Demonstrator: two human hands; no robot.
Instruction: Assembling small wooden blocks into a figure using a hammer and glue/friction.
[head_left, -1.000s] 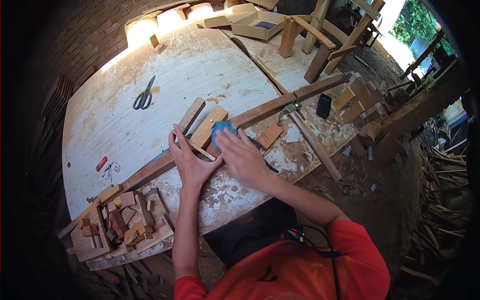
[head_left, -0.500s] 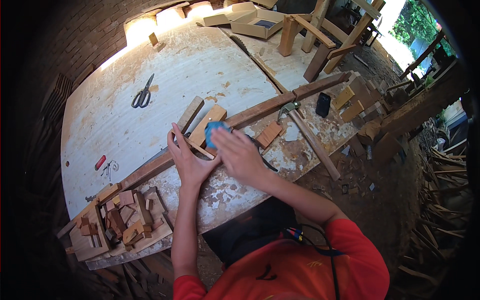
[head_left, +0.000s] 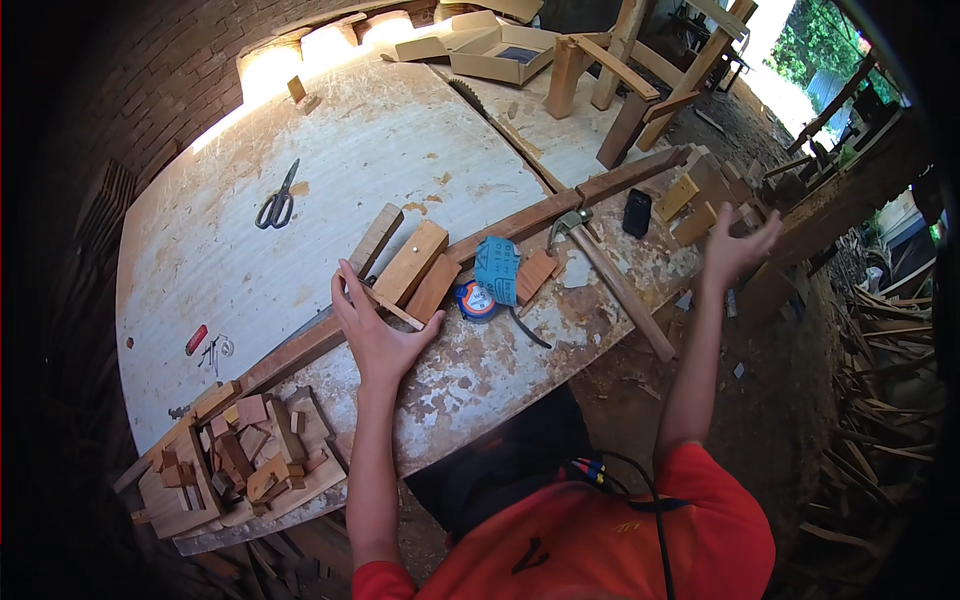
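Observation:
My left hand [head_left: 382,335] spans a thin wooden strip [head_left: 396,308], fingers at one end and thumb at the other. The strip lies against the near ends of two wooden blocks, a pale one [head_left: 414,262] with a light dot on top and a redder one [head_left: 434,288]. A greyish wood piece [head_left: 376,236] leans beside them. My right hand [head_left: 738,248] is raised off to the right, fingers apart, with nothing in it. Blue sandpaper [head_left: 497,272] with printing lies by a blue and orange tape measure [head_left: 476,301], partly over it.
A claw hammer [head_left: 620,285], a reddish wood block [head_left: 536,276] and a black phone [head_left: 637,214] lie to the right. Scissors [head_left: 277,200] rest on the pale board. A wooden tray [head_left: 322,440] of offcuts stands front left. A long beam [head_left: 520,222] crosses the bench.
My right hand has let go of the blue sandpaper, which now lies beside the blocks, and has swung up and to the right. My left hand stays on the strip.

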